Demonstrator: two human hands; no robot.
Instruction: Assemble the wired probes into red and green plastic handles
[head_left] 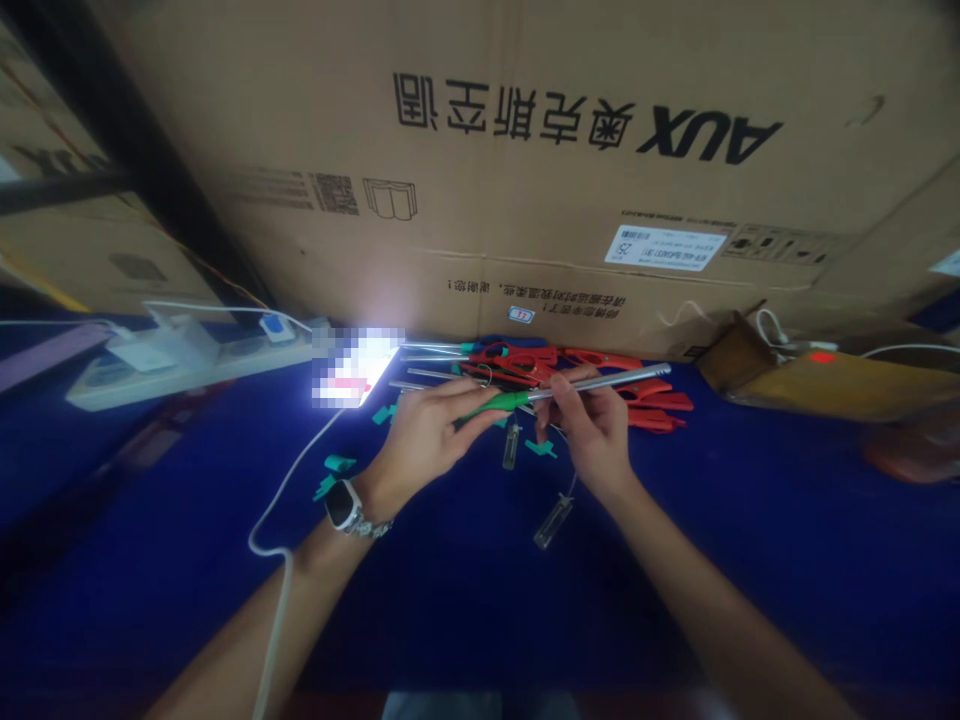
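Observation:
My left hand [424, 432], with a watch on the wrist, is closed on the green handle [504, 402] of a long metal rod tool [607, 381]. My right hand [592, 425] pinches the rod's shaft just right of the handle. The rod points right, a little above the blue table cover [465, 590]. Behind my hands lies a pile of red-handled tools [600, 375] and more metal rods [431, 350]. Small clear tags [553, 521] and green caps [337, 465] lie loose near my wrists.
A large cardboard box [480, 170] walls off the back. A white power strip [172, 365] sits at the left, with a bright glowing phone [356, 368] and a white cable [277, 560] beside it. A brown object [810, 385] lies at the right.

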